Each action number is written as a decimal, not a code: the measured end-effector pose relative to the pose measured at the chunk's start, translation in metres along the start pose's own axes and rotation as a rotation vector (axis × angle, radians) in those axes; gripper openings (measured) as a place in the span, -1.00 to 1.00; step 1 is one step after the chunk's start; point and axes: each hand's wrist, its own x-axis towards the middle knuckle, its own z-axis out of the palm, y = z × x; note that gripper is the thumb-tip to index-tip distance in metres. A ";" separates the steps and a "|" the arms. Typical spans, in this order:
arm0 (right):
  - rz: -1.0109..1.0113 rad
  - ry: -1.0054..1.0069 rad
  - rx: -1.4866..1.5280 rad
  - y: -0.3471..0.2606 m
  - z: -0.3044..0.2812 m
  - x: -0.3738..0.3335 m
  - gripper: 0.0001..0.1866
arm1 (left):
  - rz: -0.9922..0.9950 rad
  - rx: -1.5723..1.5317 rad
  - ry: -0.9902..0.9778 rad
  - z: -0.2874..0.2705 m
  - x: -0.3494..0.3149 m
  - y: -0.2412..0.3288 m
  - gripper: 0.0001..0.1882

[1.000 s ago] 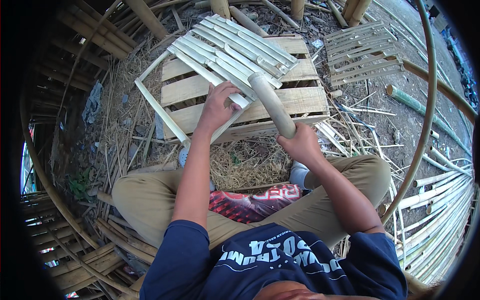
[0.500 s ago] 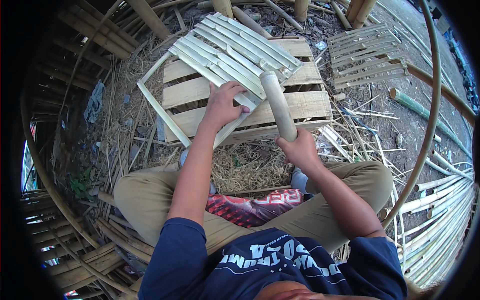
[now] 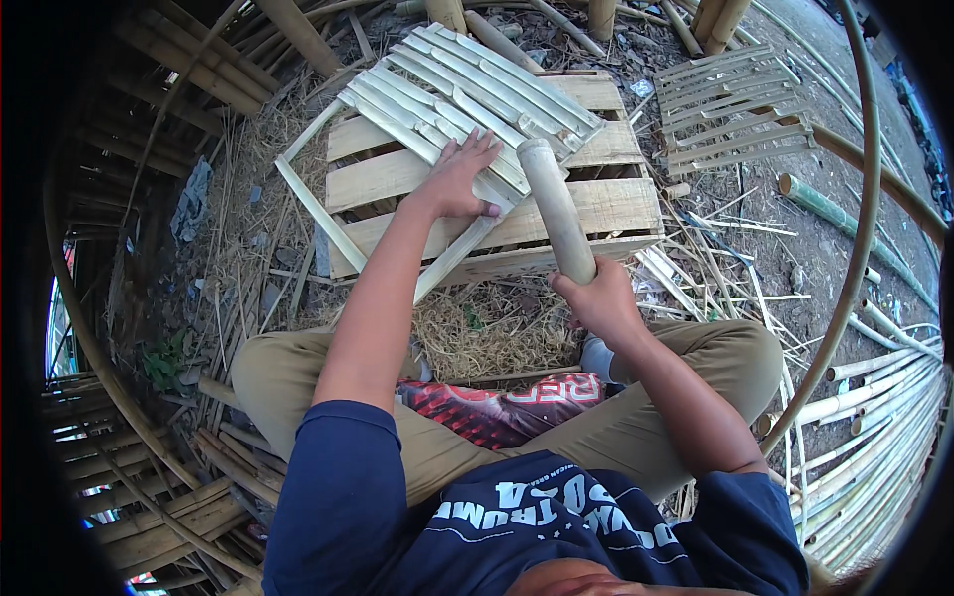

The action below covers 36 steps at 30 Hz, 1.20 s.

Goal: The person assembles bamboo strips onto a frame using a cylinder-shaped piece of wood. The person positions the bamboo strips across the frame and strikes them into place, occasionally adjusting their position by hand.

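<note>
A panel of pale split-bamboo slats [image 3: 487,84] lies at an angle on a low slatted wooden crate [image 3: 596,209] in front of me. Across the panel's near edge my left hand [image 3: 459,182] rests flat, fingers spread and thumb out to the right. Long thin strips [image 3: 320,217] extend from the panel past the crate's left side, and another runs toward me under my left forearm. My right hand [image 3: 599,301] is wrapped round the lower end of a short, thick bamboo club [image 3: 555,209]. The club tilts up and left, its blunt top near the panel's right corner.
A second slatted bamboo panel [image 3: 730,104] lies at the far right. Green bamboo poles [image 3: 855,238] and a fan of split lengths [image 3: 884,437] spread along the right. Dry shavings [image 3: 487,333] cover the ground between my legs. A curved bamboo hoop [image 3: 865,199] arches at the right.
My left hand has slid slightly up the panel's edge and its fingers have straightened and spread. The club and my right hand have barely moved.
</note>
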 end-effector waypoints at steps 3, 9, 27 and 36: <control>0.006 -0.019 0.008 0.001 -0.003 0.001 -0.54 | -0.010 -0.080 -0.018 0.000 0.004 0.004 0.22; -0.005 -0.048 0.021 -0.010 -0.008 -0.007 -0.53 | -0.091 -0.058 -0.031 0.003 0.011 0.005 0.20; -0.009 -0.164 0.279 -0.045 -0.046 -0.055 -0.52 | -0.369 0.015 -0.188 -0.004 0.029 0.015 0.58; -0.025 -0.152 0.252 -0.050 -0.056 -0.048 -0.53 | -0.435 0.015 -0.240 -0.003 0.035 0.018 0.59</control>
